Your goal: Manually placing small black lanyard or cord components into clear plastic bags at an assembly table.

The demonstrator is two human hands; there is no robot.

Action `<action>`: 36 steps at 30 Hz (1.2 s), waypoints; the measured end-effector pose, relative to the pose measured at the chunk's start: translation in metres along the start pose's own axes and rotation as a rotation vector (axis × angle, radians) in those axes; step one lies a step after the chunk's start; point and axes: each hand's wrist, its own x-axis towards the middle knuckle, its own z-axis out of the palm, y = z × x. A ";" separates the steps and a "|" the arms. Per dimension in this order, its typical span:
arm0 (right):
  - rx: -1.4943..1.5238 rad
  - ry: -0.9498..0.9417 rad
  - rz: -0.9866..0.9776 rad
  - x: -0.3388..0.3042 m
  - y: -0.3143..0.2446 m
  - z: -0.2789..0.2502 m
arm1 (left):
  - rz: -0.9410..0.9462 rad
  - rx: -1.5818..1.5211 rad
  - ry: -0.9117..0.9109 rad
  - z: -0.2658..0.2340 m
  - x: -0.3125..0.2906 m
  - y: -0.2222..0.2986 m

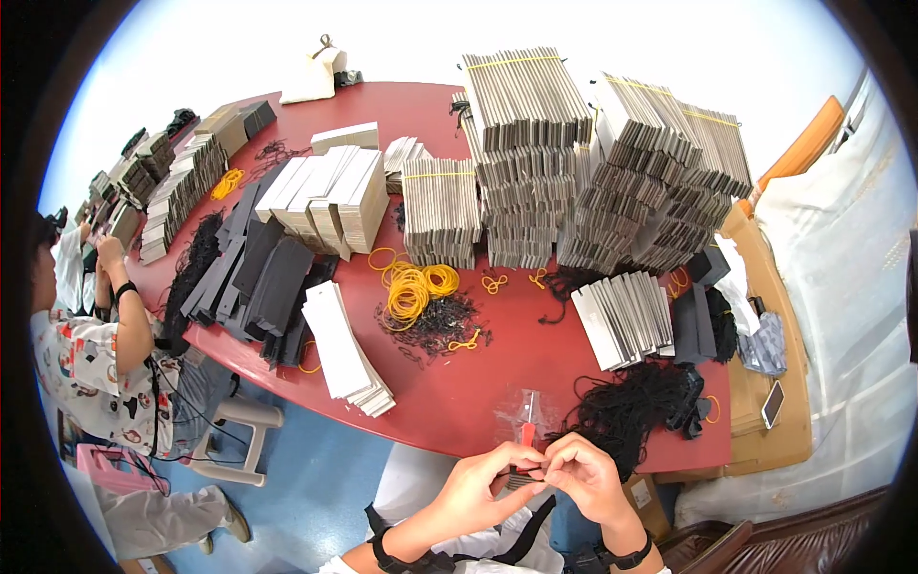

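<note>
My left hand (483, 485) and my right hand (585, 475) meet just off the table's near edge. Thumbs and fingertips of both are pinched together around something small and dark, mostly hidden by the fingers; its kind cannot be made out. Just beyond the fingertips, a red-handled tool (528, 433) lies by a crumpled clear plastic bag (545, 413). To the right of it is a tangled heap of black cords (622, 413). Behind that heap leans a row of pale grey cards (623, 320).
The red table (449, 397) bears tall banded card stacks (531, 105), white card bundles (359, 196), black strips (277, 282), yellow bands (409, 297) and a fanned white stack (344, 354). A phone (773, 405) lies on cardboard at right. A co-worker (100, 368) sits at left near a stool (244, 435).
</note>
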 end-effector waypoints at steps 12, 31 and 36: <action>-0.232 0.004 -0.038 -0.001 0.000 0.011 | -0.089 -0.270 -0.068 -0.002 0.000 -0.004; 0.005 -0.069 0.023 0.000 0.008 0.010 | -0.312 -0.837 -0.192 -0.011 0.002 -0.024; -0.095 -0.057 -0.016 -0.002 0.006 0.007 | -0.351 -0.933 -0.208 -0.010 0.003 -0.019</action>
